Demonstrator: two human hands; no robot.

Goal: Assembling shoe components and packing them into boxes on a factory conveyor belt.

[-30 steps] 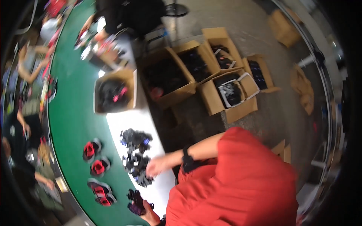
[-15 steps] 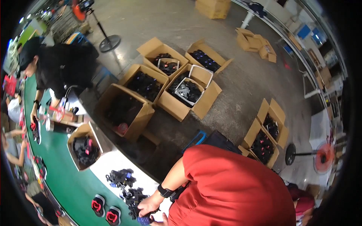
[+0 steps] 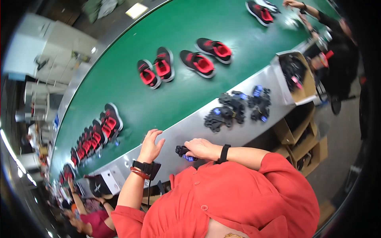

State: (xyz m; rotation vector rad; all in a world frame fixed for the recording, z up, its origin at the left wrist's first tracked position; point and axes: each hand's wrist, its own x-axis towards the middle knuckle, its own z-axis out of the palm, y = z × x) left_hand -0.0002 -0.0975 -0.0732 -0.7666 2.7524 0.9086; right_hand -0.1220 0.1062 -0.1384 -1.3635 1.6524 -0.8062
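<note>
My right hand (image 3: 201, 148) is closed on a small black part with blue spots (image 3: 183, 152), held low over the grey metal ledge (image 3: 190, 127) close to my red shirt. My left hand (image 3: 151, 143), wearing a black watch and a red bracelet, hovers with fingers spread at the ledge's edge beside the green conveyor belt (image 3: 158, 103). It holds nothing. A pile of similar black parts with blue spots (image 3: 236, 107) lies further right on the ledge, beyond my right hand.
Black and red shoes (image 3: 182, 61) lie in pairs on the belt, with a long row (image 3: 95, 133) at the left. An open cardboard box of black parts (image 3: 295, 75) stands at the ledge's right end. Other people work at the top right (image 3: 337, 39) and lower left (image 3: 89, 216). A white box (image 3: 109, 182) sits near my left elbow.
The view has swung from the floor boxes to the conveyor belt. My right hand has come back from the pile with a black part, and my left hand has risen, open.
</note>
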